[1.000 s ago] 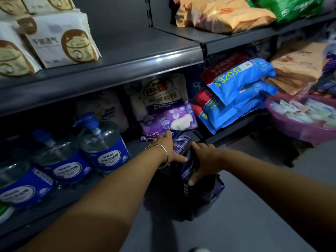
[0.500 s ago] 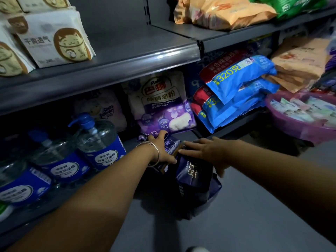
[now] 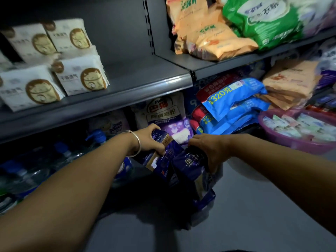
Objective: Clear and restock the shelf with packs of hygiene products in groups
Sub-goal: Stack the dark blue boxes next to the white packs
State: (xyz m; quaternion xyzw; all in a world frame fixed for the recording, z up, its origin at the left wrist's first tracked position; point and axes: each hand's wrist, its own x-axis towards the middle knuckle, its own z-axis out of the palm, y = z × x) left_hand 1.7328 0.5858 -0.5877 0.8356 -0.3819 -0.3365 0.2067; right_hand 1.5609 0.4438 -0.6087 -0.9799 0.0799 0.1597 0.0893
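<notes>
My left hand (image 3: 148, 140), with a silver bangle on the wrist, grips a dark purple and gold pack (image 3: 160, 153) of hygiene product. My right hand (image 3: 207, 149) grips a second dark purple pack (image 3: 189, 165) from above. Both packs are lifted over a dark basket (image 3: 203, 206) on the floor that holds more of the same packs. Above them the grey middle shelf (image 3: 138, 77) is bare at its right part. White packs with a gold cat print (image 3: 80, 77) are stacked at its left.
Clear bottles with blue pumps (image 3: 98, 139) stand on the bottom shelf at left. A white and purple powder bag (image 3: 163, 115) leans behind my hands. Blue 320 g bags (image 3: 231, 99) lie stacked at right. A purple basin (image 3: 298, 142) of small packets sits far right.
Both hands have closed round purple packs and lifted them out of the basket. The view has tilted upward, showing more of the upper shelves.
</notes>
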